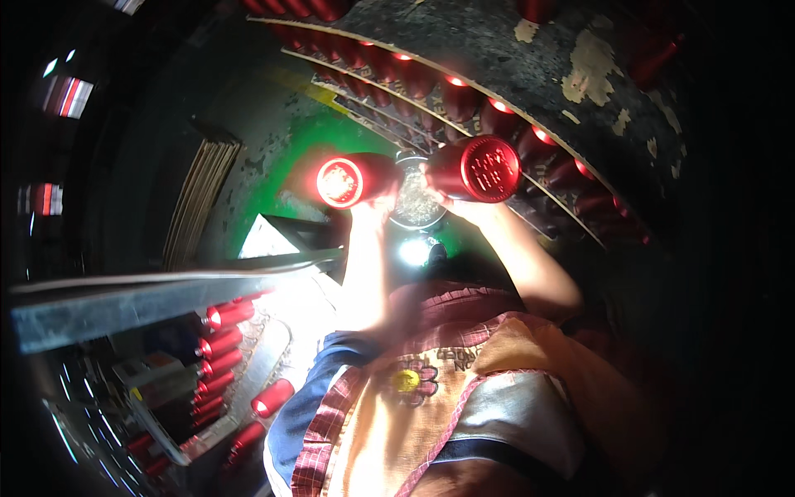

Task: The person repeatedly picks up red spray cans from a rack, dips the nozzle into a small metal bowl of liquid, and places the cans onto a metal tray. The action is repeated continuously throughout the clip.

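Note:
My left hand (pixel 382 203) is closed round a shiny red metal bottle (pixel 341 182), its round base turned up toward me and glaring in the light. In my right hand (pixel 454 203) is a second red bottle (pixel 490 169), also base up, with small marks on its bottom. Both bottles are held apart, side by side, in front of my body. Between and below them stands a round tub (pixel 418 209) with pale contents I cannot make out. The necks of both bottles are hidden from view.
Red bottles stand in tiers between thin boards (pixel 431 112) at the upper right. At the lower left, more red bottles (pixel 219 364) line a conveyor beside a metal rail (pixel 157 302). A stack of flat sheets (pixel 199 199) leans at the left.

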The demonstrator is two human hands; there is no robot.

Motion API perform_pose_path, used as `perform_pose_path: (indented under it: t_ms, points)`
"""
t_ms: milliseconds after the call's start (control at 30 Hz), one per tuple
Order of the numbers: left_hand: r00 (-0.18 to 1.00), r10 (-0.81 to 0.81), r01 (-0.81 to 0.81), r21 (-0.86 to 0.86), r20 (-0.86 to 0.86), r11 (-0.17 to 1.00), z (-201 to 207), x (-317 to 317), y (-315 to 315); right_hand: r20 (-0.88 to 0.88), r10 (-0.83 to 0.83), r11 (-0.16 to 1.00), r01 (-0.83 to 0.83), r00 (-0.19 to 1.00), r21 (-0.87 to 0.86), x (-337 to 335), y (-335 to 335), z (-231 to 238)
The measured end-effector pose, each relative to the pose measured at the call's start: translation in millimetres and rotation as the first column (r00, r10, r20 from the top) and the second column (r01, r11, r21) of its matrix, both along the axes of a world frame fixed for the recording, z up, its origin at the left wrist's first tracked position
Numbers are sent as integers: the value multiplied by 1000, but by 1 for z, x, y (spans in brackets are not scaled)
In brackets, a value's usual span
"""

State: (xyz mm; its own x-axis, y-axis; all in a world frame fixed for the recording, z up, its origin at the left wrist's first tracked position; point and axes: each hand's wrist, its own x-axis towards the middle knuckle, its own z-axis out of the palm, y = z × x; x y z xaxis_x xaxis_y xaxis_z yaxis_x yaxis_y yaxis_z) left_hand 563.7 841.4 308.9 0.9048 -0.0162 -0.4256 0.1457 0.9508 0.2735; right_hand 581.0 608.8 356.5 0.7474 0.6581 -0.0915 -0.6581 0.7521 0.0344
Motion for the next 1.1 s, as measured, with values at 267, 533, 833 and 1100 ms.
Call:
perform_pose_path:
  t_ms: [267,533,833,1100]
  points:
    - [997,65,-70,-165,-40,984,20,-237,3,-216,410,873,-313,886,374,-121,-30,-63]
    - [901,389,-263,472,-193,841,39,-441,94,-89,449,890,-454,889,-48,-201,9,-67]
    - [666,745,137,975,41,-176,99,-597,235,799,463,427,693,384,-581,-255,234,26]
    - [745,561,171,708,362,-685,31,-550,289,599,801,270,904,-19,-332,-297,370,-26]
